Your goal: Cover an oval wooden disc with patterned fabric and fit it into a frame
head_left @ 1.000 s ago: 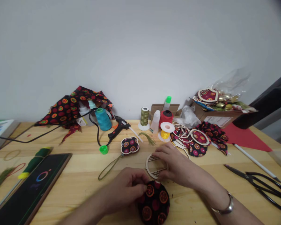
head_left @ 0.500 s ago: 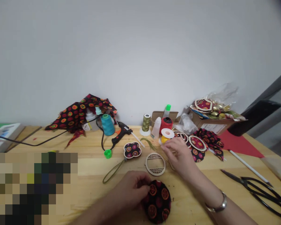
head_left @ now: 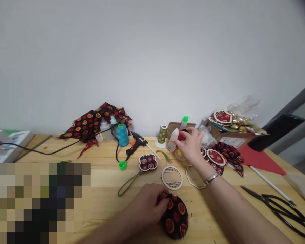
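Observation:
My left hand [head_left: 148, 205] is closed on the edge of a round black pad of patterned fabric [head_left: 176, 217] lying near the table's front edge. My right hand [head_left: 191, 144] reaches far back and curls its fingers round a small white squeeze bottle [head_left: 173, 139] beside a red thread spool. Between the hands lie a round wooden lattice frame [head_left: 172, 177] and an octagonal wooden frame [head_left: 195, 176]. A flower-shaped fabric ornament [head_left: 147, 162] with a green cord loop rests to the left of them.
A glue gun [head_left: 136, 142], teal [head_left: 122, 135] and olive [head_left: 162, 134] thread cones and a green cap [head_left: 122, 165] stand at the back. Patterned fabric [head_left: 91, 123] is heaped back left. Black scissors [head_left: 277, 203] and a white stick [head_left: 269, 183] lie right, by cardboard boxes [head_left: 234, 135].
My right hand has left the round wooden frame and moved back to the white bottle. My left hand stays on the fabric pad. The camera has tilted slightly.

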The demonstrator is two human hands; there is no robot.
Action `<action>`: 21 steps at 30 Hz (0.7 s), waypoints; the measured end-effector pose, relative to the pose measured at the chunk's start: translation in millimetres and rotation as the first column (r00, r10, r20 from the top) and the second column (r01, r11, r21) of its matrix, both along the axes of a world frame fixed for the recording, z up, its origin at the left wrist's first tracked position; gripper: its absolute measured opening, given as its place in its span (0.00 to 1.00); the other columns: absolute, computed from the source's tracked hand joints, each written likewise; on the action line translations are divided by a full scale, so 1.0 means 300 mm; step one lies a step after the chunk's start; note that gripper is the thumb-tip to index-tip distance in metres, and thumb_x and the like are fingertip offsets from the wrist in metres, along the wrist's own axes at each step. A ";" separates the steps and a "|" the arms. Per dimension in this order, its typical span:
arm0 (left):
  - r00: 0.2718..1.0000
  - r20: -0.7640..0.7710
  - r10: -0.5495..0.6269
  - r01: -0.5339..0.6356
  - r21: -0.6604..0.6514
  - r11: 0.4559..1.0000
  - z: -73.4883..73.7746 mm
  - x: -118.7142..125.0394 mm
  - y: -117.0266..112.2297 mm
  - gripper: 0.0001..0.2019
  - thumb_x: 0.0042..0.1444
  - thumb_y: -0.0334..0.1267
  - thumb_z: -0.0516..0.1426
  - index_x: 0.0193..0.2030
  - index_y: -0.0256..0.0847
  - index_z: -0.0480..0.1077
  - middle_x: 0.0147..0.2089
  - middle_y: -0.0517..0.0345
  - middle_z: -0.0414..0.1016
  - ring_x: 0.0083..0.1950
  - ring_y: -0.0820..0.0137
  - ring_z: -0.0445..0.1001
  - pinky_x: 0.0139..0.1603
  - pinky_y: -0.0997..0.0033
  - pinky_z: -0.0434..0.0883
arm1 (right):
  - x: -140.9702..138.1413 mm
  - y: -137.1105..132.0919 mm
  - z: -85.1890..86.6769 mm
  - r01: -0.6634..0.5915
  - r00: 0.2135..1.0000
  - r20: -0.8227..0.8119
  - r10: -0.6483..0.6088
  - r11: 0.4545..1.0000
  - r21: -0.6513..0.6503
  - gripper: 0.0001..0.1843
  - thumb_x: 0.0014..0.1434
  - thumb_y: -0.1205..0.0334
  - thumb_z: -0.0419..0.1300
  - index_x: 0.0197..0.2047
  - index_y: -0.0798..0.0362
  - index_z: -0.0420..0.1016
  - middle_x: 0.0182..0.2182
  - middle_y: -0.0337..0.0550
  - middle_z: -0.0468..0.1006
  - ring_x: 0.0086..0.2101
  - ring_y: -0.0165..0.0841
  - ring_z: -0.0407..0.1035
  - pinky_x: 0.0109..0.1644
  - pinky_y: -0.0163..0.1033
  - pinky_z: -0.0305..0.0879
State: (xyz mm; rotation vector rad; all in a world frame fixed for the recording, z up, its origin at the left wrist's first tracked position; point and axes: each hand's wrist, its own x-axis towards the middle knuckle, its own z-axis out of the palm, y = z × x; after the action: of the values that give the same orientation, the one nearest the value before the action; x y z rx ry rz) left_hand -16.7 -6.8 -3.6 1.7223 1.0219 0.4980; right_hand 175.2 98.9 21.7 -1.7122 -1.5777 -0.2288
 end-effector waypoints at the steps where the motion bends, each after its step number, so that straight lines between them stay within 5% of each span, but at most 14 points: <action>1: 0.999 -0.050 -0.017 0.020 0.060 0.998 0.003 -0.002 -0.001 0.11 0.51 0.35 0.52 0.34 0.39 0.76 0.31 0.56 0.77 0.33 0.67 0.70 0.34 0.71 0.61 | -0.008 0.007 -0.005 0.012 1.000 -0.001 -0.012 1.000 0.002 0.21 0.47 0.47 0.63 0.37 0.56 0.79 0.47 0.54 0.64 0.47 0.50 0.52 0.48 0.52 0.54; 9: 0.947 -0.320 -0.010 0.128 0.350 0.928 0.003 0.004 -0.013 0.15 0.60 0.39 0.46 0.30 0.41 0.71 0.30 0.56 0.76 0.32 0.68 0.71 0.31 0.71 0.61 | -0.046 0.034 -0.015 0.052 0.999 -0.007 -0.052 0.999 0.008 0.20 0.45 0.47 0.64 0.32 0.56 0.79 0.43 0.54 0.66 0.44 0.47 0.53 0.45 0.49 0.54; 21: 0.957 -0.276 0.085 0.074 0.520 0.851 -0.016 -0.002 -0.011 0.13 0.61 0.37 0.47 0.32 0.41 0.71 0.30 0.55 0.76 0.32 0.66 0.73 0.33 0.68 0.65 | -0.049 0.041 0.005 0.046 0.996 -0.076 -0.040 0.995 0.083 0.15 0.48 0.52 0.63 0.24 0.56 0.77 0.40 0.53 0.66 0.44 0.47 0.55 0.46 0.51 0.55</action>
State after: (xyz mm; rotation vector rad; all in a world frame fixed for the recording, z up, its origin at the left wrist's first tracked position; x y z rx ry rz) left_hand -17.3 -10.1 -8.4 2.3388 1.1684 0.5773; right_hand 160.4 111.3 23.1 -1.6717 -1.4581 -0.2473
